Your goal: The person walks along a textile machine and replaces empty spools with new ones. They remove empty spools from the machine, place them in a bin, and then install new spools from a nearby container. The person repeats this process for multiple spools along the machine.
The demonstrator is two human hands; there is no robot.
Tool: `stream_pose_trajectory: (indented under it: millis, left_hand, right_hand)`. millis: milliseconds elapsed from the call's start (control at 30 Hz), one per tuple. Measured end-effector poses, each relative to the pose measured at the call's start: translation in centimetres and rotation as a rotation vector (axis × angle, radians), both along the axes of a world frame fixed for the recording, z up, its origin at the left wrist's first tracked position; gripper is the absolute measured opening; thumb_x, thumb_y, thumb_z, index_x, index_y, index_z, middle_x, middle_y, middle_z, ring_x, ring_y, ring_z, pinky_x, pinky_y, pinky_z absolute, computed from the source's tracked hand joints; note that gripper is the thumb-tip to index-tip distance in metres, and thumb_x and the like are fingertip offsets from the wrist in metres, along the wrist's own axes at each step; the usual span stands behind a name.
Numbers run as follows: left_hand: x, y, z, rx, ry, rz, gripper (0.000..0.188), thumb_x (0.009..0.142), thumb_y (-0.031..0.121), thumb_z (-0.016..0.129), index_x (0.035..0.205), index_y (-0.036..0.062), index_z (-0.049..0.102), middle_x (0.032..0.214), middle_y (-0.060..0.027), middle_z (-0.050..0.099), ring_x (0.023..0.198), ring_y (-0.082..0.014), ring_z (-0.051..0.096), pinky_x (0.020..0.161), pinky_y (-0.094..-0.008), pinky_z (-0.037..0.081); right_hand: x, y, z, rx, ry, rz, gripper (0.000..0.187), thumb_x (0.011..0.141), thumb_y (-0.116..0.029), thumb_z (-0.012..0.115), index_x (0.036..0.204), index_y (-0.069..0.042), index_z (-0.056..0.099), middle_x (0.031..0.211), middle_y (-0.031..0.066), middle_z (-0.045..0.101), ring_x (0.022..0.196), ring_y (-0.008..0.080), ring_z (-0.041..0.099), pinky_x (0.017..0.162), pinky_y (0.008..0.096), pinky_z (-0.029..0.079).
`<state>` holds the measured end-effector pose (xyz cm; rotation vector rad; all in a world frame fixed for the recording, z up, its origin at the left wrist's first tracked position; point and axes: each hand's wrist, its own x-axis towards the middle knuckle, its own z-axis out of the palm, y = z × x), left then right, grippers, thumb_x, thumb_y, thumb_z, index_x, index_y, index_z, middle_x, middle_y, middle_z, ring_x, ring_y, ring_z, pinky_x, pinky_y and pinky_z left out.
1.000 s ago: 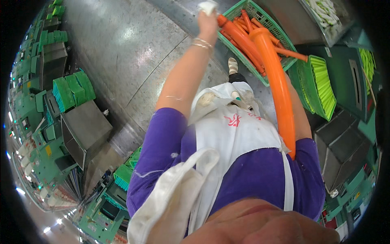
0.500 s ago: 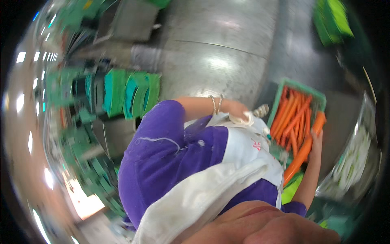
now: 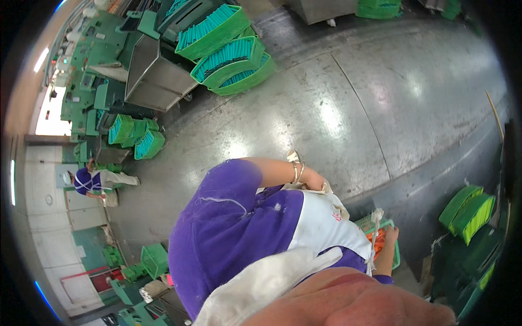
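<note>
The left hand is at the front of the white apron; cloth hides its fingers, so I cannot tell its grip, perhaps it gathers the fabric. To the apron's right, the right hand is at the green crate, maybe for steadying it; its grip I also cannot tell. Orange pieces lie inside this crate, probably to stay together beside the apron.

crate: plastic | apron: matt cloth | shirt: linty cloth | floor: smooth, glossy | bin: dull metal
</note>
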<state>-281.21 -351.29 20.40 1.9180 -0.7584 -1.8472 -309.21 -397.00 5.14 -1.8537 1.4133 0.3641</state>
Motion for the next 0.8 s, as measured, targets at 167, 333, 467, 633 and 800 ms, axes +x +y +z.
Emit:
stream_pose_trajectory:
  millis: [167, 333, 467, 633, 800]
  left_hand:
    - [11.5, 11.0, -0.7, 0.075, 0.195, 0.221, 0.048, 0.088, 0.030, 0.050, 0.129, 0.0047, 0.053, 0.123, -0.0124, 0.059, 0.106, -0.0258, 0.056, 0.086, -0.0402, 0.045]
    - [21.0, 17.9, -2.9, 0.058, 0.135, 0.250, 0.039, 0.088, 0.029, 0.051, 0.118, 0.0056, 0.056, 0.113, -0.0099, 0.060, 0.097, -0.0241, 0.056, 0.084, -0.0390, 0.044]
    - [35.4, 24.7, -3.9, 0.040, 0.018, -0.107, 0.033, 0.088, 0.035, 0.051, 0.091, 0.0067, 0.068, 0.080, -0.0066, 0.067, 0.075, -0.0193, 0.062, 0.070, -0.0346, 0.050]
    - [58.3, 38.5, 3.5, -0.321, -0.624, 0.932, 0.023, 0.085, 0.023, 0.057, 0.096, 0.0045, 0.064, 0.086, -0.0072, 0.067, 0.075, -0.0164, 0.062, 0.065, -0.0316, 0.051]
    - [75.1, 49.9, 16.6, -0.408, -0.599, 1.915, 0.038, 0.090, 0.027, 0.062, 0.117, 0.0017, 0.051, 0.097, -0.0104, 0.064, 0.080, -0.0180, 0.062, 0.067, -0.0290, 0.053]
  right_hand:
    - [16.5, 10.3, 0.5, 0.192, -0.102, 0.151, 0.037, 0.082, -0.015, 0.061, 0.114, -0.002, 0.050, 0.080, 0.0052, 0.057, 0.061, 0.0172, 0.057, 0.049, 0.0333, 0.047]
    - [28.9, 18.3, 3.2, 0.360, 0.120, 0.349, 0.025, 0.083, -0.015, 0.059, 0.104, -0.004, 0.053, 0.074, 0.0050, 0.056, 0.058, 0.0175, 0.056, 0.047, 0.0329, 0.045]
    - [40.1, 19.6, 1.7, 0.407, 0.200, 0.461, 0.017, 0.084, -0.016, 0.057, 0.097, -0.005, 0.054, 0.069, 0.0050, 0.054, 0.055, 0.0171, 0.055, 0.044, 0.0319, 0.043]
    - [57.6, 17.3, -3.6, 0.419, 0.236, 0.536, 0.012, 0.086, -0.018, 0.054, 0.088, -0.005, 0.055, 0.064, 0.0050, 0.053, 0.050, 0.0167, 0.054, 0.040, 0.0308, 0.041]
    - [87.2, 18.5, -3.1, 0.454, -0.106, 0.440, 0.017, 0.089, -0.019, 0.051, 0.079, -0.006, 0.056, 0.058, 0.0051, 0.051, 0.046, 0.0162, 0.053, 0.037, 0.0296, 0.039]
